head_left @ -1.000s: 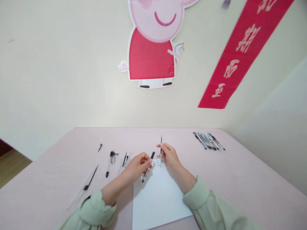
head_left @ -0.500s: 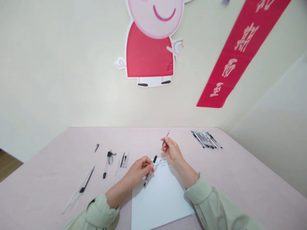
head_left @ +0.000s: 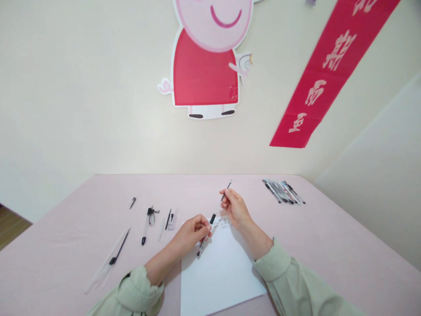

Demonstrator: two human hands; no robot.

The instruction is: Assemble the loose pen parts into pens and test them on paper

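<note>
My left hand (head_left: 194, 230) is closed on a clear pen barrel (head_left: 201, 248) with a black grip, tilted over the upper part of a white sheet of paper (head_left: 220, 272). In a pinch, my right hand (head_left: 235, 208) holds a thin dark pen refill (head_left: 228, 186) with a silvery upper end. Its lower end points down towards the black end of the barrel, with a small gap between them. Small dark marks show on the paper's far edge, partly behind my hands.
Several pens (head_left: 283, 192) lie side by side at the far right of the pink table (head_left: 329, 245). To the left are a black pen cap (head_left: 133, 202), loose clear and black pen parts (head_left: 151, 215), and long clear tubes (head_left: 101, 272) beside a dark refill (head_left: 123, 245).
My right hand has shifted very slightly left with the refill. My left hand and the pen barrel stay nearly where they were.
</note>
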